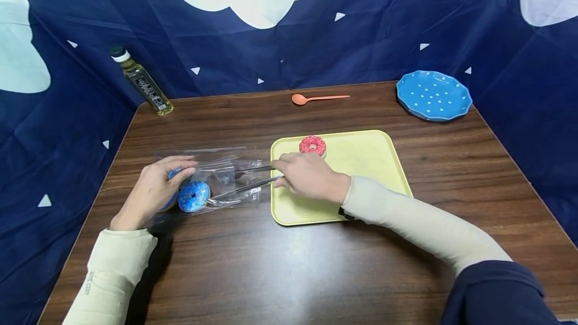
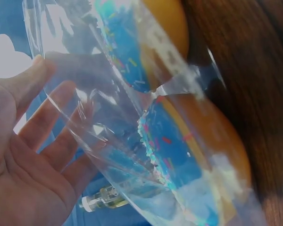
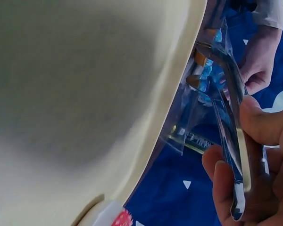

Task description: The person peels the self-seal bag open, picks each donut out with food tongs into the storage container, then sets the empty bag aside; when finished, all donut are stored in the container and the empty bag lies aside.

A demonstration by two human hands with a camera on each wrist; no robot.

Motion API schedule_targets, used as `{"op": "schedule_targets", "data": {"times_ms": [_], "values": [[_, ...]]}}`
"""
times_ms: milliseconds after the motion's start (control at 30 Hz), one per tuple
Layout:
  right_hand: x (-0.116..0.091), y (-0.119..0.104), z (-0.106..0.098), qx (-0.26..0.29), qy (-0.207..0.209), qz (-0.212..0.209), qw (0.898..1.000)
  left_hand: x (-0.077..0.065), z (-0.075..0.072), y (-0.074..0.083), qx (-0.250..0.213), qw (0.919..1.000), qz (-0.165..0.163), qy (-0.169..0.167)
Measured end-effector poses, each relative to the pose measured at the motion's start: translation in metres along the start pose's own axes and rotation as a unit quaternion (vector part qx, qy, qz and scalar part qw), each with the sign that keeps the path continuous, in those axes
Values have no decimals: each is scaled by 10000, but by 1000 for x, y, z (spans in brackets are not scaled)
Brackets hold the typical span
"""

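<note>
The right hand (image 1: 307, 174), above the left edge of a yellow tray (image 1: 370, 162), is clamped round metal tongs (image 1: 253, 186) whose arms extend to blue-iced doughnuts (image 1: 194, 203) in a clear plastic bag (image 1: 224, 175), on the left side of the worktop (image 1: 253, 265). The left hand (image 1: 155, 184), thumb and fingers apart, touches that bag. A pink-iced doughnut (image 1: 318, 143) lies by the tray's far edge, towards its left corner

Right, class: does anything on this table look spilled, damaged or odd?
Nothing clearly stands out; no spill or damage shows. The bottle appears tilted in the head view, but that may be wide-angle distortion.
</note>
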State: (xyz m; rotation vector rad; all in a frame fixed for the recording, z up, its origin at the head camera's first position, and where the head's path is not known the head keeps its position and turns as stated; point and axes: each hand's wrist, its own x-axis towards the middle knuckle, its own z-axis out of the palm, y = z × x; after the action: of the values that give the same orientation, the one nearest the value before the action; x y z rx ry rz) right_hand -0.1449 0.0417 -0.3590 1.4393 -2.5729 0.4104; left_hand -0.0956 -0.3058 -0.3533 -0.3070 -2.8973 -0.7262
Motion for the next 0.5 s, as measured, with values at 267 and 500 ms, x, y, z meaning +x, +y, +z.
{"op": "schedule_targets", "data": {"times_ms": [267, 500], "values": [[16, -8, 7, 244, -206, -38, 9995, 0, 3, -1, -66, 9999, 47, 70], [15, -6, 9, 419, -180, 63, 9989, -1, 2, -2, -70, 9999, 45, 63]]}}
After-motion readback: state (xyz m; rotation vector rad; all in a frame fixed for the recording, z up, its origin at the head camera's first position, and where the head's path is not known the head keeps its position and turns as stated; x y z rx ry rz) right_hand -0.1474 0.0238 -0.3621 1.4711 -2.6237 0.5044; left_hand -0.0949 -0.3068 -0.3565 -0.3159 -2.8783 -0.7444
